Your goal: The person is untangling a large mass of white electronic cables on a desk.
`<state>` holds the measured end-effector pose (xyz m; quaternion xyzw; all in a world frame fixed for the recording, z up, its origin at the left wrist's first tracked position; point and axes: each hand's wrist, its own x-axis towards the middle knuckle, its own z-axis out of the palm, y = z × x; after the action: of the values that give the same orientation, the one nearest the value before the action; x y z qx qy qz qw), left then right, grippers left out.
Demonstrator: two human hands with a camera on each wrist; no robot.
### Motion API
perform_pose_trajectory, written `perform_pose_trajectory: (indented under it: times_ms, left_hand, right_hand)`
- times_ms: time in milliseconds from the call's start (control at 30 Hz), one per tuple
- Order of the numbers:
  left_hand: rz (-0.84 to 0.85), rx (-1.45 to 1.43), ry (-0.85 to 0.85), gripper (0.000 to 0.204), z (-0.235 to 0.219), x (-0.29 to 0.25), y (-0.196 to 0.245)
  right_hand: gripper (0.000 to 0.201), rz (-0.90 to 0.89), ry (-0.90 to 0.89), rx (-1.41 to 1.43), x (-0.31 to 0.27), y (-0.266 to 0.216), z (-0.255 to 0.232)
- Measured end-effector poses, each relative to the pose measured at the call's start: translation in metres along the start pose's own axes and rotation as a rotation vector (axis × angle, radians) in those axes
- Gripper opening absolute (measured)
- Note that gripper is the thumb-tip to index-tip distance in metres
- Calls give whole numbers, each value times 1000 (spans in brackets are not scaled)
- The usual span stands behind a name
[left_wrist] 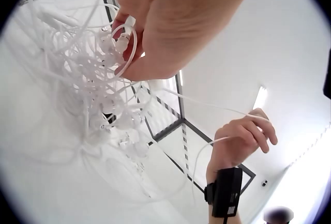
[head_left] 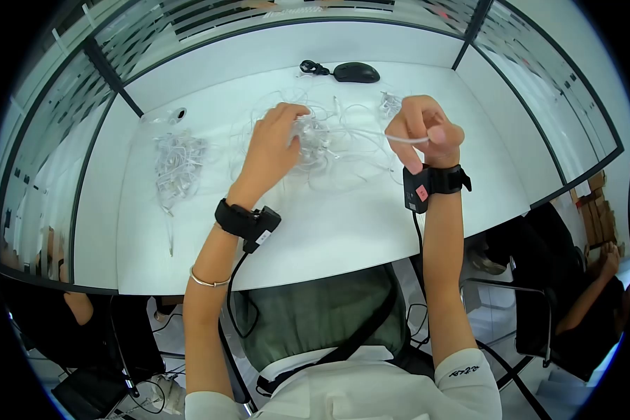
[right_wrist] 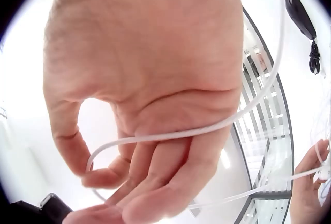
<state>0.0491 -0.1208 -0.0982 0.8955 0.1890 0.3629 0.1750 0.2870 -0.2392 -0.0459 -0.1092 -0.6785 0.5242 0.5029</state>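
Note:
At the middle of the table lies a loose tangle of white cables (head_left: 315,143) with small pale plugs and clear plastic pieces. My left hand (head_left: 269,150) holds the tangle from its left side, and in the left wrist view its thumb and fingers pinch a white plug (left_wrist: 123,43). To the right, my right hand (head_left: 427,129) is raised above the table. A white cable (right_wrist: 207,129) crosses its palm and loops round to the thumb and index finger, which pinch it. This cable runs back toward the tangle.
A heap of white cables (head_left: 178,164) lies on the left of the table, one strand trailing toward the front. A black mouse (head_left: 357,72) with its cord bundled sits at the back. A smaller white bundle (head_left: 390,103) is behind my right hand. Low partitions (head_left: 294,45) surround the table.

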Motion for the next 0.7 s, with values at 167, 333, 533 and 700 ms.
perform_pose_trajectory:
  times_ms: [167, 333, 533, 700]
  left_hand:
    - [-134, -92, 122, 29, -7, -7, -10]
    - [-159, -97, 125, 19, -8, -9, -15]
    - [-131, -136, 178, 11, -3, -10, -11]
    - [-67, -80, 188, 9, 0, -12, -11]
  right_hand:
    - [27, -17, 397, -110, 12, 0, -5]
    - [25, 90, 955, -404, 12, 13, -18]
    - [18, 30, 1094, -1361, 0, 53, -37]
    - [15, 175, 738, -1078, 27, 38, 6]
